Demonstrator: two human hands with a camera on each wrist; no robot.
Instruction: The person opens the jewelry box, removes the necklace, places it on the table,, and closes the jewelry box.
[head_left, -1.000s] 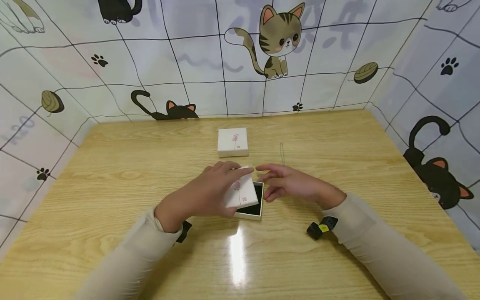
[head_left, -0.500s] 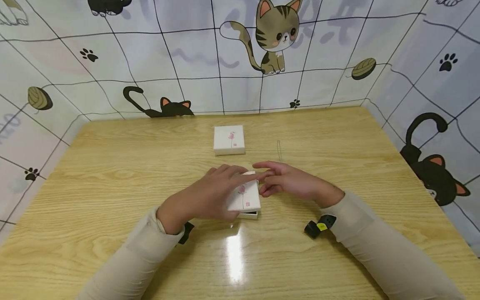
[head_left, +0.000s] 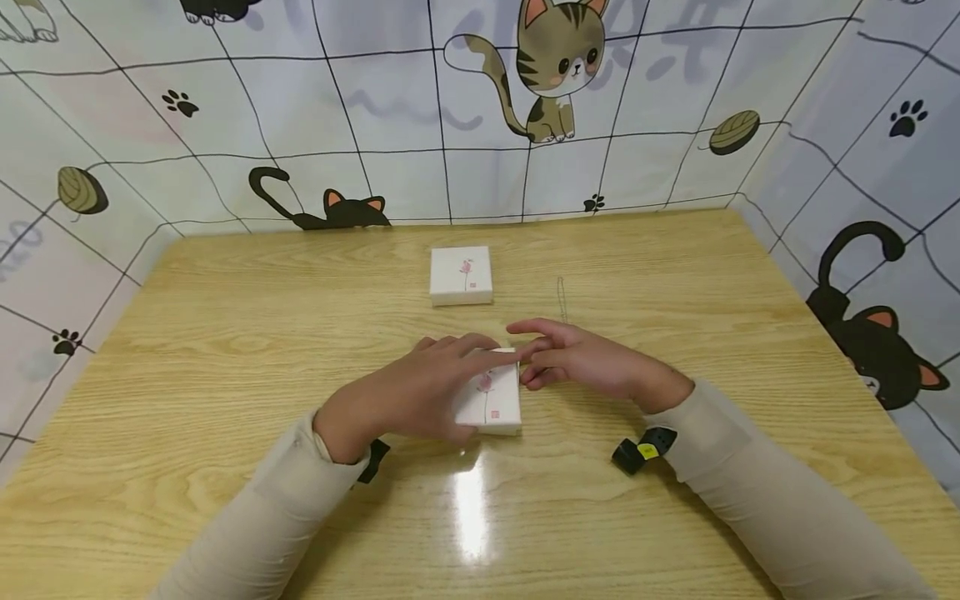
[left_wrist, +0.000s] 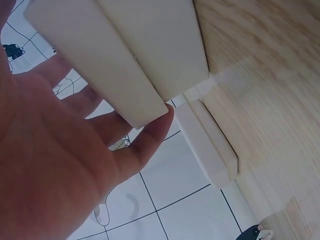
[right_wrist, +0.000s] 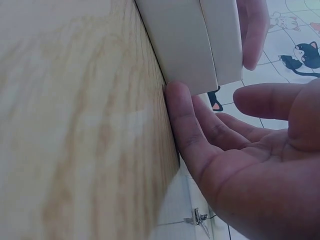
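A small white gift box with a pink flower print stands before me. Its lid (head_left: 495, 404) sits on the base (right_wrist: 180, 45), with the seam between them showing in both wrist views. My left hand (head_left: 427, 387) holds the lid from the left, fingers at the far side and thumb at the near side. To the right of the box is my right hand (head_left: 581, 358), its fingers loosely bent and the fingertips (right_wrist: 179, 95) against the base at table level. The right thumb stands apart from the box.
A second white box (head_left: 461, 277) with the same flower lies farther back on the wooden table (head_left: 247, 333). Behind the right hand lies a thin, looped chain-like strand (head_left: 561, 296). A cat-patterned cloth (head_left: 390, 108) surrounds the table's back and sides.
The tilted lid has come down over the base, covering the dark interior seen earlier. My left hand moved slightly right and down with it. The right fingers drew closer to the box.
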